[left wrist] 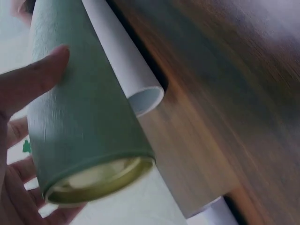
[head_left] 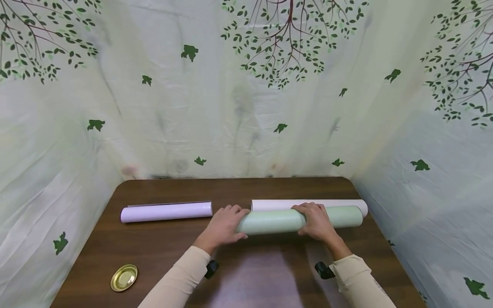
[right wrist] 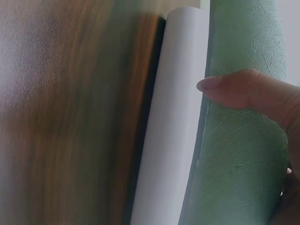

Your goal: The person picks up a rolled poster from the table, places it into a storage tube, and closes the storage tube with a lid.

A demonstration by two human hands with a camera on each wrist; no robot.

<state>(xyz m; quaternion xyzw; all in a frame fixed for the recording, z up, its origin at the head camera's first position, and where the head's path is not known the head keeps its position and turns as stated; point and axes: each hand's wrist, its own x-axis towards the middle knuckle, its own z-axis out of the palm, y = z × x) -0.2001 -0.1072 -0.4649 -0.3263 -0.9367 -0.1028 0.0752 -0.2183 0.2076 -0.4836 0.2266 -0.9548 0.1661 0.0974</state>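
Note:
A pale green cardboard tube [head_left: 273, 222] lies crosswise in both hands, seemingly raised off the table. My left hand [head_left: 226, 224] grips its left end, with the thumb on the near side. My right hand [head_left: 316, 220] holds it right of the middle, the thumb lying across it in the right wrist view. In the left wrist view the tube's end has a gold metal rim [left wrist: 101, 180]; what is inside cannot be made out. Just behind the tube, a white paper roll [head_left: 292, 204] rests on the table, its hollow end showing in the left wrist view.
A lavender-white roll [head_left: 165, 212] lies at the back left of the brown wooden table [head_left: 165, 252]. A round gold metal lid [head_left: 124, 277] sits at the front left. Behind and beside the table hang pale curtains [head_left: 239, 107] printed with leaves and branches.

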